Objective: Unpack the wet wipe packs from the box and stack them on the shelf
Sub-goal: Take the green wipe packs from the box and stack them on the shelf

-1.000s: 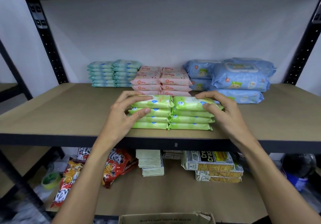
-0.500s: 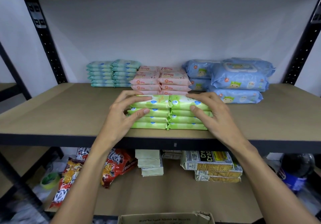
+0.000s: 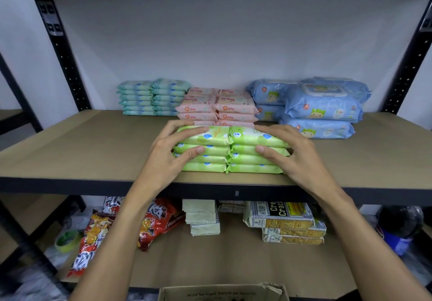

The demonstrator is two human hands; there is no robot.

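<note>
Two side-by-side stacks of green wet wipe packs [image 3: 230, 143] stand near the front edge of the brown shelf board [image 3: 93, 146]. My left hand [image 3: 169, 160] holds the left stack: its fingers curl over the top pack and its thumb presses the front. In the same way my right hand [image 3: 291, 158] holds the right stack. The two stacks touch in the middle. At the bottom edge, the open top of the cardboard box [image 3: 222, 292] shows; its inside is hidden.
Behind the green stacks stand teal packs [image 3: 153, 97], pink packs [image 3: 217, 106] and big blue packs [image 3: 320, 109]. Black uprights frame the shelf. The lower shelf holds snack bags [image 3: 149, 223], pale packs [image 3: 202, 216] and cracker packs [image 3: 285, 221].
My right hand has moved left with the right green stack, closing the gap to the left stack and squaring it up. My left hand has stayed on the left stack.
</note>
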